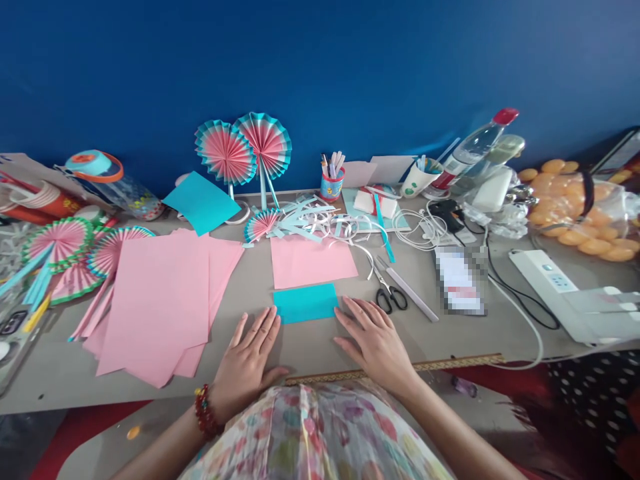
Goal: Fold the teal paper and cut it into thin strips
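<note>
Two fans (243, 148) look finished back-left of the blue sheet (306, 304), which lies flat and unpleated on the desk (311, 348), your left hand (245, 363) and right hand (376, 339) spread, gripping nothing, at its side edges.

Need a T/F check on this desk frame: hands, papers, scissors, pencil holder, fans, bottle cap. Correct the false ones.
1. The small turquoise paper rectangle lies between the left hand and the right hand. True.
2. The right hand holds the black-handled metal scissors. False: the scissors lie on the grey table.
3. Two round pleated pink-and-turquoise paper fans stand in front of the blue wall. True.
4. The large overlapping pink paper sheets lie to the right of the right hand. False: the sheets lie to the left of the left hand.
5. The cylindrical pencil holder is tipped over. False: it stands upright.
6. The clear plastic bottle has a red cap. True.
</note>
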### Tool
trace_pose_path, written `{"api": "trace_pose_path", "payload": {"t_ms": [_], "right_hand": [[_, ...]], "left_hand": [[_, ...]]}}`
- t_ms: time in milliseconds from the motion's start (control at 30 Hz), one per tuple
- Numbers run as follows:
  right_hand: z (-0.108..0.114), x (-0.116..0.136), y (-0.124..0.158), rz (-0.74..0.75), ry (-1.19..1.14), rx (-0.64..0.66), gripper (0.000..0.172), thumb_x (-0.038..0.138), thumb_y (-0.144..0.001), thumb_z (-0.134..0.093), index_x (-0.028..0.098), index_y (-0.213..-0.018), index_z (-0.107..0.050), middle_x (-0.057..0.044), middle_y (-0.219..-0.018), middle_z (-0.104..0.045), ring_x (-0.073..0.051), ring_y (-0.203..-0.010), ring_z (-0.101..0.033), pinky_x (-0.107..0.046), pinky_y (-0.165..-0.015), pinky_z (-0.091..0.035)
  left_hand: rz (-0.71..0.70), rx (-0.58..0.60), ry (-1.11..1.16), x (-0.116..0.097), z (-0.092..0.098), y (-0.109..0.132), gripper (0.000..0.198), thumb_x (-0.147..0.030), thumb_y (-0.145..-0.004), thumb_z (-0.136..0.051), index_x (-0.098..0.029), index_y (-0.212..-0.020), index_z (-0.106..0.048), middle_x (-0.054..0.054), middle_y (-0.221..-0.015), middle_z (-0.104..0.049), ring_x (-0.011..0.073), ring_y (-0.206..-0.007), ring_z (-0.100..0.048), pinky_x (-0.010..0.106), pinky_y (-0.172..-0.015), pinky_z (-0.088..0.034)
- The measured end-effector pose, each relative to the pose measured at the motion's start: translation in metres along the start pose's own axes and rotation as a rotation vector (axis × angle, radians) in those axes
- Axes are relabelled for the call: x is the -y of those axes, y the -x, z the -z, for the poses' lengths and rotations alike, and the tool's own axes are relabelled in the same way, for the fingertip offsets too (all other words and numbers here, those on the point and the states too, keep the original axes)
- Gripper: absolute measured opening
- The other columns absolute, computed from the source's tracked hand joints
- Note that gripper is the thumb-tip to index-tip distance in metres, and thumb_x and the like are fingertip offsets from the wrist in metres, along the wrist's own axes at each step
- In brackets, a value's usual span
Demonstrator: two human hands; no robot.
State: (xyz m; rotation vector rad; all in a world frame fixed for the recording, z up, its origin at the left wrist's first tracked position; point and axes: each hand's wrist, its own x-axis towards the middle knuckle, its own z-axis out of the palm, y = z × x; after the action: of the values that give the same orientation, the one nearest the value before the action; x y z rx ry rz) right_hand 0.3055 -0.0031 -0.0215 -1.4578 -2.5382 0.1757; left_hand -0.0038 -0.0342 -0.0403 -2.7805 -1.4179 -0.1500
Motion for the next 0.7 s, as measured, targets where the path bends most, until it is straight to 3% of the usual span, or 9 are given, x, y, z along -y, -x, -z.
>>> {"api": "trace_pose_path", "payload": {"t_ms": [167, 333, 433, 533, 600, 700], "right_hand": [[0.004, 0.022, -0.035, 0.06, 0.027, -0.052, 0.031, 0.03, -0.094, -0.061, 0.02, -0.123, -0.063, -0.01, -0.136, -0.058, -0.029, -0.12, -0.05, -0.047, -0.107, -0.036], [-0.006, 0.041, -0.063, 0.178, 0.017, 0.129, 0.008, 0.019, -0.094, -0.058, 0.02, -0.097, -0.065, -0.007, -0.103, -0.067, -0.023, -0.093, -0.058, -0.036, -0.077, -0.045], [-0.006, 0.044, -0.069, 0.138, -0.042, 0.218, 0.01, 0.014, -0.091, -0.058, 0.019, -0.097, -0.063, -0.007, -0.102, -0.065, -0.022, -0.091, -0.059, -0.032, -0.069, -0.043], [-0.002, 0.042, -0.069, 0.089, -0.116, 0.267, 0.015, 0.013, -0.088, -0.057, 0.018, -0.101, -0.061, -0.007, -0.105, -0.065, -0.021, -0.092, -0.06, -0.03, -0.068, -0.042], [0.0, 0.039, -0.067, 0.049, -0.186, 0.258, 0.02, 0.012, -0.086, -0.058, 0.018, -0.105, -0.061, -0.007, -0.104, -0.065, -0.021, -0.09, -0.06, -0.029, -0.067, -0.042], [0.002, 0.034, -0.063, 0.019, -0.393, 0.144, 0.021, 0.011, -0.083, -0.058, 0.019, -0.102, -0.061, -0.005, -0.097, -0.065, -0.02, -0.085, -0.06, -0.028, -0.067, -0.042]], "left_hand": [[0.016, -0.012, 0.001, -0.001, -0.002, 0.0, 0.085, -0.067, -0.094, -0.039, -0.012, -0.157, -0.024, 0.016, -0.159, -0.032, 0.0307, -0.149, -0.026, 0.053, -0.121, -0.011], [0.081, -0.055, 0.128, -0.002, 0.0, 0.003, 0.084, -0.059, -0.096, -0.046, -0.012, -0.158, -0.015, 0.02, -0.159, -0.031, 0.0309, -0.148, -0.029, 0.053, -0.12, -0.021], [0.247, -0.174, 0.312, -0.001, 0.004, 0.004, 0.069, -0.041, -0.099, -0.048, -0.014, -0.156, -0.02, 0.021, -0.158, -0.031, 0.0304, -0.146, -0.032, 0.049, -0.114, -0.035], [0.361, -0.327, 0.455, 0.0, 0.009, 0.002, 0.045, -0.028, -0.099, -0.051, -0.02, -0.142, -0.041, 0.017, -0.146, -0.046, 0.0284, -0.136, -0.045, 0.046, -0.108, -0.043], [0.385, -0.404, 0.518, -0.001, 0.013, -0.002, 0.028, -0.024, -0.098, -0.051, -0.02, -0.126, -0.052, 0.014, -0.133, -0.055, 0.0263, -0.127, -0.053, 0.043, -0.104, -0.047], [0.405, -0.545, 0.584, -0.004, 0.018, -0.009, 0.015, -0.018, -0.097, -0.05, -0.019, -0.111, -0.056, 0.012, -0.119, -0.06, 0.0243, -0.116, -0.059, 0.041, -0.097, -0.051]]}}
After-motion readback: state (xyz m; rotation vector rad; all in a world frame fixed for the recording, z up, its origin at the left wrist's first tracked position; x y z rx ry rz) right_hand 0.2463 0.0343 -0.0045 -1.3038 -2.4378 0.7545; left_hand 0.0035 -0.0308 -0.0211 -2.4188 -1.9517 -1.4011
